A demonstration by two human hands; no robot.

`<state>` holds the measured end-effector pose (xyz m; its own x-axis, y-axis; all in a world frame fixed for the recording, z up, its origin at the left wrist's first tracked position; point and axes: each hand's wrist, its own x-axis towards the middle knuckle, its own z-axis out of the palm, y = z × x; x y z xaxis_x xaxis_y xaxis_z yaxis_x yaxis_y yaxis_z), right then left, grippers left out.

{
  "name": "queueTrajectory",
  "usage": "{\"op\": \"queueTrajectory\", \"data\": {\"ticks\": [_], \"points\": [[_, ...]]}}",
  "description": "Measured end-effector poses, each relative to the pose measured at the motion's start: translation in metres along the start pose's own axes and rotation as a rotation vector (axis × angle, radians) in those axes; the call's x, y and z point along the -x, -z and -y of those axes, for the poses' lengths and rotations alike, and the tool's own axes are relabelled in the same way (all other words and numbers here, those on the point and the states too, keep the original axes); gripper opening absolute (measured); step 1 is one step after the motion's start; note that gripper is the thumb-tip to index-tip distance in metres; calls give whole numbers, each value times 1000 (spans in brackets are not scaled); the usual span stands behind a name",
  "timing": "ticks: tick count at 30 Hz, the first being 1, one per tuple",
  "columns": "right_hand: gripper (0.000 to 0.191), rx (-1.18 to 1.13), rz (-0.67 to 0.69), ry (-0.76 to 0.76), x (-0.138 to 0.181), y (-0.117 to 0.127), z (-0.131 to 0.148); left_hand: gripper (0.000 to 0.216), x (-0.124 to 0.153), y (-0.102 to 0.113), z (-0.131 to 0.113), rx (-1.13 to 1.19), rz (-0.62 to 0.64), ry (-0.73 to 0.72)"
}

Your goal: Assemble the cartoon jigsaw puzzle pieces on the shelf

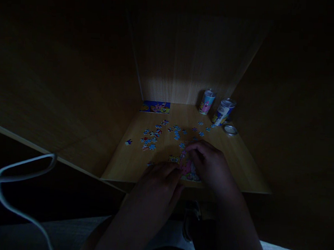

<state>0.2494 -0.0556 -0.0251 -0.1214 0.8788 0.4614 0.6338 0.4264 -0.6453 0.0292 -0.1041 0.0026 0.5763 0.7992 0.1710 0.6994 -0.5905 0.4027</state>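
Observation:
A partly joined jigsaw puzzle (185,167), with pink and yellow cartoon figures, lies near the shelf's front edge between my hands. My left hand (160,179) is curled at its left and lower side, fingertips against the puzzle and thumb by the shelf edge. From the right, my right hand (208,157) reaches over the puzzle, its thumb and index finger closed on a small puzzle piece (183,153) at the upper edge. The hand covers part of the puzzle's right side. Loose puzzle pieces (152,146), mostly light blue, lie scattered beyond my hands.
Two cartoon-printed cans, one upright (207,102) and one beside it (223,112), stand at the back right. A round metal lid (230,130) lies near them. A picture card (156,107) is at the back left. Wooden panels enclose the dim shelf; a white cable (25,169) hangs left.

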Motion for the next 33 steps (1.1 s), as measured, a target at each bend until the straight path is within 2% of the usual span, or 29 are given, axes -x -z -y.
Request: {"op": "queueTrajectory", "data": {"ticks": [7,11,14,17,25,33], "points": [[30,121,7,69,5,16,15,33,-2,2,-2,13,21,-1],[32,100,162,62,10,30,27,33,-3,3,-3,41,29,19],[22,92,259,37,12,31,32,34,-2,4,-3,51,39,26],[13,78,302,20,10,26,30,40,-1,5,-3,54,39,22],[11,24,332,54,11,18,15,35,-2,10,-5,45,71,-4],[13,50,310,10,10,19,18,38,-1,6,-2,47,94,3]]}}
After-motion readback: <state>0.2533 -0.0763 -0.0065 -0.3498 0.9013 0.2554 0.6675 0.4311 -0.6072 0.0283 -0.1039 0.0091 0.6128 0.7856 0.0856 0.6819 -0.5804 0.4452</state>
